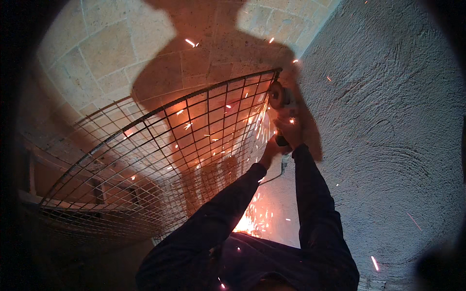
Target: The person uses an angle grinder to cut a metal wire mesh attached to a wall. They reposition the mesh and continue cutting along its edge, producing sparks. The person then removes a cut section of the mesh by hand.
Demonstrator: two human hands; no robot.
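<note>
Angle grinder (280, 99) is sitting right of centre in the frame, its disc meeting the upper right corner of the wire mesh panel (160, 160). Right hand (290, 132) is wrapping clenched around the grinder body just below the disc. Left hand (270, 149) is gripping lower down, fingers closed on what looks like the rear of the tool, though glare is blurring the detail. Sparks (252, 218) are streaming down and left across the mesh and toward the dark sleeves in the lower middle.

The mesh panel is spreading from centre to the lower left, standing tilted in front of the stone block wall (97, 53) at upper left. Rough plaster wall (388, 121) is filling the right side.

Handling judgement: grinder looks heavy, rigid, and likely to kick, so a two-handed hold on the body and rear, clear of the disc, suits it. Mesh looks stiff at the frame bar but springy in the thin wires, with sharp cut ends; the thick edge bar is the place to hold it.
</note>
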